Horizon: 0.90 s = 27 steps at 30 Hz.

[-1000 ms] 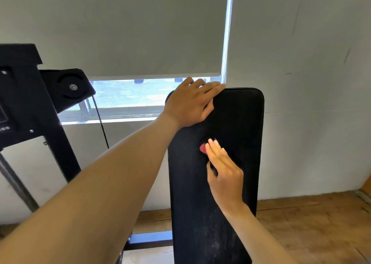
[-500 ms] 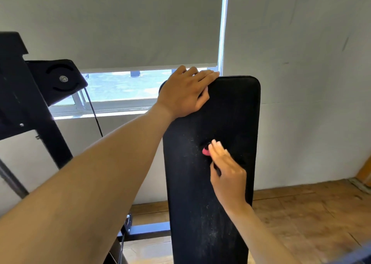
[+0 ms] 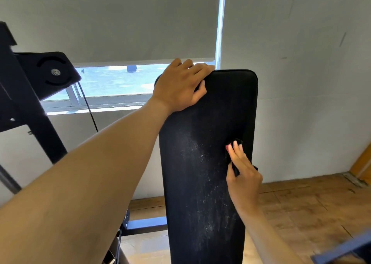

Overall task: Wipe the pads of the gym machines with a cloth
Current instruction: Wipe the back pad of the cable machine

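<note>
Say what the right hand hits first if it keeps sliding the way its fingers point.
Likely nothing but bare pad: the right hand points up it, cloth under the fingertips. Beyond the top edge, the wall; depth unclear.

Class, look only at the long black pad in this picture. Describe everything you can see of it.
The black pad is a long, narrow upholstered board with rounded top corners, standing tilted up before the wall and window. Its covering looks like smooth dark vinyl. Whitish dust specks run down its middle and lower part. The left hand grips its top left corner, fingers over the edge. The right hand presses a dark cloth against its right side. Its foot is out of view.
</note>
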{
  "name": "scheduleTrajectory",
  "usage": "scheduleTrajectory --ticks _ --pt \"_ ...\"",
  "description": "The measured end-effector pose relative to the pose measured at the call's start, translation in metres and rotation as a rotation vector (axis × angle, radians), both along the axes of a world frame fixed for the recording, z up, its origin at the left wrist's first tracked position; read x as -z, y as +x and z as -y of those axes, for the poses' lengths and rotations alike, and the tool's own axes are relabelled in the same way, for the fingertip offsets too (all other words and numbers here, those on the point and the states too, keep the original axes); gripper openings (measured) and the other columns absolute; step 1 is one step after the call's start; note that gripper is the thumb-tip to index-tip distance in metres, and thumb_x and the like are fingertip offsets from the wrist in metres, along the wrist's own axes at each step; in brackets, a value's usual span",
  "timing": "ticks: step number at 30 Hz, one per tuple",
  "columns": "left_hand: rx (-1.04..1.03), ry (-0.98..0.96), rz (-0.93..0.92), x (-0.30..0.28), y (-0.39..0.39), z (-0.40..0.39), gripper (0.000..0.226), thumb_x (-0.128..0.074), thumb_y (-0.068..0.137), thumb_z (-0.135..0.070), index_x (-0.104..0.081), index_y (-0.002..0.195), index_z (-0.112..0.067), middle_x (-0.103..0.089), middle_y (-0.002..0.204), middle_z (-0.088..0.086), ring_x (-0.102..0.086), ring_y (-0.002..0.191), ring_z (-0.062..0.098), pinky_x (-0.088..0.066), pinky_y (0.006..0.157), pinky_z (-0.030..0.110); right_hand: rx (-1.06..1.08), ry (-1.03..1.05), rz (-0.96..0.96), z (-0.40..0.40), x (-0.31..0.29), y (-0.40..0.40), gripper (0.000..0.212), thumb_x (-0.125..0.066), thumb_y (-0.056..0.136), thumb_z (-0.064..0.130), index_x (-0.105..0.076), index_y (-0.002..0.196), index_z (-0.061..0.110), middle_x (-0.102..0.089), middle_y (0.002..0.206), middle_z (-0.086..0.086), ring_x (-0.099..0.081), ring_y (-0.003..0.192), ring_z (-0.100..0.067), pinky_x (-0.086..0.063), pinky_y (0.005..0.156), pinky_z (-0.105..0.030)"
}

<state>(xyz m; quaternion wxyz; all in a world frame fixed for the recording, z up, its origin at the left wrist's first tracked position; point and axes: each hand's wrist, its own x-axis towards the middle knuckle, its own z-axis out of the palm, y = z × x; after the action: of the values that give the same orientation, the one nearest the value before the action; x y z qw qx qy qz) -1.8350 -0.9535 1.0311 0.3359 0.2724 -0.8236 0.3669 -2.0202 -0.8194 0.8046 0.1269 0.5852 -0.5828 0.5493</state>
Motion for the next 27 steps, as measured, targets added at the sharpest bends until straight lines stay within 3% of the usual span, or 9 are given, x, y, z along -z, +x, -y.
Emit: scheduleTrajectory --ticks 3,6,11,14,17,21,24,27 --pt "-0.008 0.015 0.008 0.001 0.001 0.0 0.042 -0.043 0.103 -0.03 -0.059 0.139 -0.015 -0.07 0.124 0.005 -0.064 0.094 0.03 -0.044 0.084 0.042 0.022 -0.1 0.053 -0.001 -0.039 -0.013 0.042 -0.065 0.097 0.01 -0.064 0.139 0.017 -0.056 0.146 0.004 -0.062 0.128 -0.02 -0.061 0.091 -0.036" --pt "-0.022 0.041 0.006 0.0 0.001 0.001 0.044 -0.04 0.104 -0.032 -0.057 0.14 -0.016 -0.07 0.126 0.006 -0.064 0.098 0.029 -0.043 0.087 0.042 0.03 -0.064 0.1 0.015 -0.062 -0.032 0.049 -0.064 0.099 0.009 -0.056 0.147 0.02 -0.049 0.154 0.005 -0.057 0.135 -0.019 -0.054 0.105 -0.037" --pt "-0.039 0.034 0.009 0.0 0.001 0.003 0.045 -0.038 0.103 -0.033 -0.057 0.14 -0.016 -0.07 0.125 0.005 -0.063 0.097 0.029 -0.043 0.087 0.041 0.078 0.042 -0.09 0.011 -0.005 -0.025 0.075 -0.072 0.088 -0.008 -0.045 0.154 0.015 -0.038 0.162 -0.001 -0.052 0.139 -0.027 -0.056 0.095 -0.034" --pt "-0.041 0.028 0.009 0.0 0.001 0.002 0.044 -0.038 0.103 -0.033 -0.057 0.14 -0.017 -0.07 0.124 0.005 -0.063 0.097 0.029 -0.042 0.087 0.041 0.044 0.112 -0.06 -0.008 0.031 -0.023 0.08 -0.074 0.086 -0.008 -0.043 0.155 0.018 -0.036 0.162 0.001 -0.054 0.137 -0.029 -0.061 0.092 -0.046" --pt "-0.043 0.029 0.01 0.0 0.001 0.002 0.044 -0.039 0.103 -0.033 -0.057 0.139 -0.016 -0.071 0.123 0.005 -0.063 0.096 0.029 -0.042 0.086 0.041 0.016 0.098 0.068 -0.015 0.016 -0.023 0.067 -0.071 0.092 0.0 -0.049 0.15 0.024 -0.046 0.156 0.005 -0.06 0.132 -0.022 -0.06 0.094 -0.048" --pt "-0.045 0.025 0.005 0.0 0.001 0.002 0.044 -0.039 0.103 -0.033 -0.058 0.138 -0.016 -0.07 0.123 0.005 -0.063 0.095 0.029 -0.042 0.086 0.041 0.03 -0.11 0.127 -0.001 -0.051 -0.019 0.05 -0.064 0.098 0.003 -0.057 0.146 0.016 -0.053 0.151 0.002 -0.054 0.137 -0.016 -0.05 0.108 -0.03" --pt "-0.044 0.033 0.007 0.001 0.0 0.002 0.044 -0.038 0.103 -0.034 -0.057 0.139 -0.016 -0.07 0.123 0.005 -0.063 0.096 0.029 -0.042 0.086 0.041 0.015 -0.043 0.015 0.017 -0.06 -0.006 0.06 -0.064 0.096 -0.002 -0.05 0.151 0.017 -0.043 0.158 0.003 -0.046 0.144 -0.017 -0.042 0.11 -0.018" --pt "-0.047 0.031 0.003 0.001 0.0 0.003 0.044 -0.038 0.103 -0.034 -0.058 0.139 -0.016 -0.07 0.123 0.005 -0.063 0.096 0.029 -0.043 0.086 0.041 0.028 0.04 -0.116 0.017 -0.013 0.007 0.071 -0.066 0.092 -0.007 -0.043 0.156 0.014 -0.033 0.164 0.002 -0.034 0.151 -0.02 -0.053 0.105 -0.035"
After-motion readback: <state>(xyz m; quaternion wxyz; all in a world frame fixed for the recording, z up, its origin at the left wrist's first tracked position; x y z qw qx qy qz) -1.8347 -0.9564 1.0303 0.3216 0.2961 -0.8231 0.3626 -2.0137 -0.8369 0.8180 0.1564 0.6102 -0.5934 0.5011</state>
